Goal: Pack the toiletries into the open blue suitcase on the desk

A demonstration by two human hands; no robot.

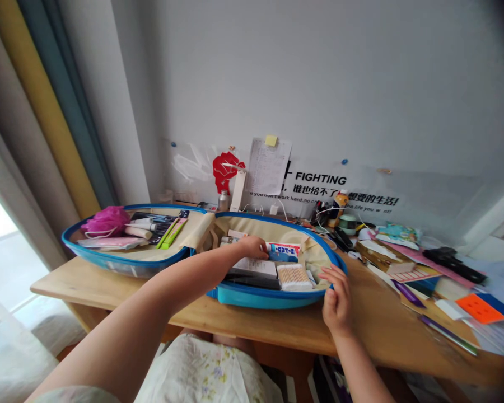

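A blue-rimmed suitcase [260, 298] lies open on the desk, its two beige-lined halves side by side. My left hand [255, 247] reaches into the right half, its fingers curled at the left end of a blue, white and red box [283, 252]; its fingertips are partly hidden. Below that hand lies a white box [258, 267], with a pack of cotton swabs [294, 276] to its right. My right hand [336, 296] is closed over the suitcase's right front rim, fingers inside and thumb outside. In the left half are a pink bath puff [107, 221], tubes [138, 230] and green toothbrush packs [173, 234].
Papers, pens and an orange-and-blue card [483, 309] clutter the right side of the wooden desk [273, 333]. A bottle [223, 200], a white charger [274, 209] and cables stand along the wall behind the suitcase. Curtains [46, 101] hang at left.
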